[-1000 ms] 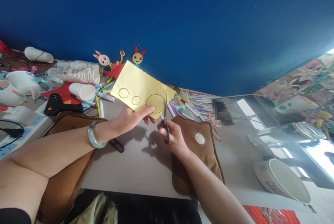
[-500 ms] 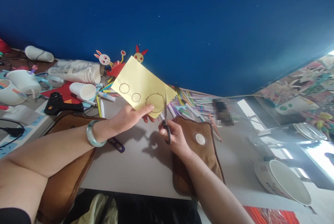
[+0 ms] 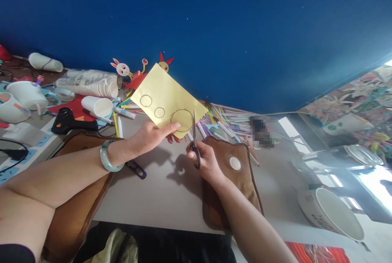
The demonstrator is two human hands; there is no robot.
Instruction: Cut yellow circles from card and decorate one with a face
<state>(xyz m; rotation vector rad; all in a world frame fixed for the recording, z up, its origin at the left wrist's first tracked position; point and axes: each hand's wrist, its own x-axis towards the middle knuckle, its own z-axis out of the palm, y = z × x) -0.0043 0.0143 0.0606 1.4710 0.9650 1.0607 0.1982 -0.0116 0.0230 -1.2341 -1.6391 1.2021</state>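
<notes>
My left hand [image 3: 153, 137] pinches the lower edge of a yellow paper sheet [image 3: 167, 95], thumb on top and fingers beneath. Three circles are drawn on the sheet; the largest lies beside my thumb, near the lower right corner. A jade-coloured bangle [image 3: 108, 156] is on the left wrist. In my right hand [image 3: 206, 161] is a pair of scissors [image 3: 196, 150], fingers in the dark handles and blades pointing up. The blades meet the paper just right of the large circle. Both hands are raised over the grey table [image 3: 147, 206].
Two brown cushions [image 3: 81, 197] [image 3: 229, 189] lie under the forearms. A black glue gun [image 3: 72, 122], paper cups [image 3: 94, 85] and a purple cutter [image 3: 136, 170] are at left. Coloured pens [image 3: 225, 128] lie behind the hands. A white bowl [image 3: 332, 214] stands right, before a blue wall [image 3: 196, 30].
The yellow sheet has tilted slightly, its upper left part shifting a little up and right. Both hands keep nearly the same place and hold.
</notes>
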